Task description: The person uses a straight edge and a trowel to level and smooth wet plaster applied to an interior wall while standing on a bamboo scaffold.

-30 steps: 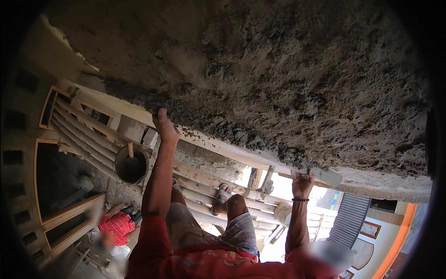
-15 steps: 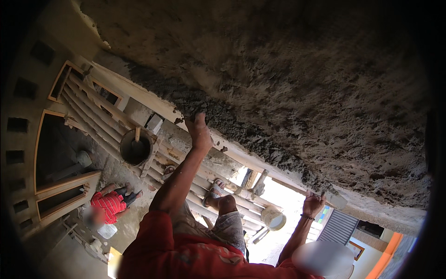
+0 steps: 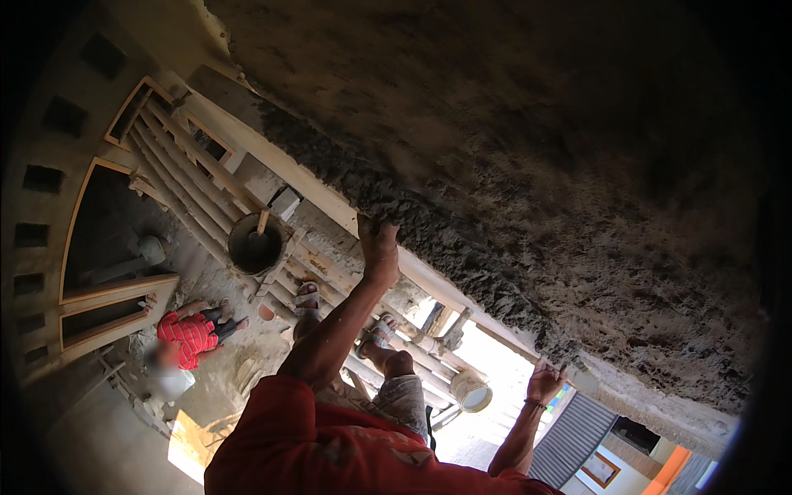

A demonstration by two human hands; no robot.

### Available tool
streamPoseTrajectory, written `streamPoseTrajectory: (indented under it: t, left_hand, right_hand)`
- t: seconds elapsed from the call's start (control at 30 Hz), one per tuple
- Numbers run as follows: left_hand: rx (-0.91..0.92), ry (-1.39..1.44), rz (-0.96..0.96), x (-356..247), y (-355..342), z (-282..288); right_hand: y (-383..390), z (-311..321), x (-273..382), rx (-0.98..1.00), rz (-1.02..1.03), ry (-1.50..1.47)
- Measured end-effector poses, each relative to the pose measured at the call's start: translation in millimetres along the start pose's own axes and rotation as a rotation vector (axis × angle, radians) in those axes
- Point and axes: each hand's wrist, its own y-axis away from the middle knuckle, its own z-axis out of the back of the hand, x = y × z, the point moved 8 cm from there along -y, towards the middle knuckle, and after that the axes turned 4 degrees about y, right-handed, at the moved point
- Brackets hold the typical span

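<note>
My left hand (image 3: pixel 379 247) is raised to the edge of a rough grey overhead surface (image 3: pixel 594 214), its fingers closed against a band of dark wet mortar (image 3: pixel 429 239); what they hold is hidden. Farther right and lower in the picture, my right hand (image 3: pixel 545 381) has curled fingers at the end of a pale board (image 3: pixel 584 379) that lies along the mortar band. Crumbly lumps of mortar line this edge between both hands. Below, my sandalled feet (image 3: pixel 381 330) are on a scaffold of pale poles (image 3: pixel 186 190).
A dark bucket (image 3: pixel 254 252) with a stick in it and a pale bucket (image 3: pixel 472 389) sit on the scaffold. A person in a red striped shirt (image 3: pixel 186 334) is on the ground at lower left, near wood-framed openings (image 3: pixel 115 289). A corrugated panel (image 3: pixel 569 441) is at lower right.
My left hand has shifted right along the mortar edge. The view has tilted, so both hands sit lower in the picture and more of the underside appears shadowed.
</note>
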Motion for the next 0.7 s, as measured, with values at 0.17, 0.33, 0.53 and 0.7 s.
streamPoseTrajectory:
  t: [0.17,0.33,0.53,0.7]
  left_hand:
    - [0.028,0.010,0.002,-21.8,-9.8,23.4]
    - [-0.101,-0.022,0.073,-55.9,-23.4,74.6]
    - [-0.003,-0.046,-0.115,-124.1,-53.5,109.8]
    - [-0.003,-0.218,-0.214,-174.0,-74.4,155.5]
  right_hand:
    - [18.5,-9.2,-28.5,0.083,-0.148,-0.073]
    - [43.3,-17.4,-73.5,0.120,-0.301,-0.102]
    - [79.2,-52.9,-147.3,-0.038,-0.432,-0.121]
    - [93.6,-93.7,-200.3,0.037,-0.597,-0.156]
